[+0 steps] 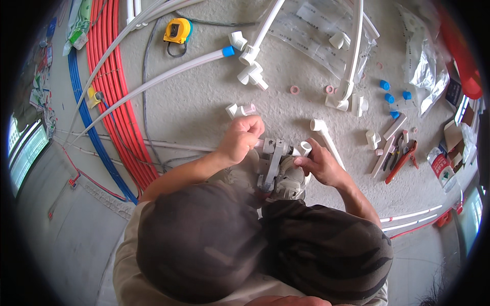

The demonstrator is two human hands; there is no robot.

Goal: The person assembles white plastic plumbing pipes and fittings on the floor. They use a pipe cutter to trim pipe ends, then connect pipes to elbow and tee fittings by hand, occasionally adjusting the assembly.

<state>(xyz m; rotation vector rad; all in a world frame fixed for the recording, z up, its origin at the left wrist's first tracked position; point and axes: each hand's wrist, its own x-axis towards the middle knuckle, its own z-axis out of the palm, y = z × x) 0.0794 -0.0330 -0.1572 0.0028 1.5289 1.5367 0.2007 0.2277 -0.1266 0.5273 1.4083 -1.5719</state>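
Observation:
Between my shoes stands a grey metal pipe fusion welder (276,163). On its left side my left hand (242,137) is closed round a short pinkish-white pipe (259,144), whose end meets the tool's heating head. At the other side my right hand (321,163) grips a white elbow fitting (305,147) with thumb and fingers, its open mouth turned up. The fitting's inner end lies against the tool. Just beyond my left hand rests another white fitting with a pink pipe stub (248,109). A white pipe with an elbow (326,137) lies past my right hand.
Red pipes (109,92) and blue pipes (81,102) run along the left. A yellow tape measure (178,31) lies ahead. White tee fittings (251,75), blue caps (389,97), an orange-handled cutter (403,166) and clear plastic bags (316,35) are scattered over the concrete floor (204,102).

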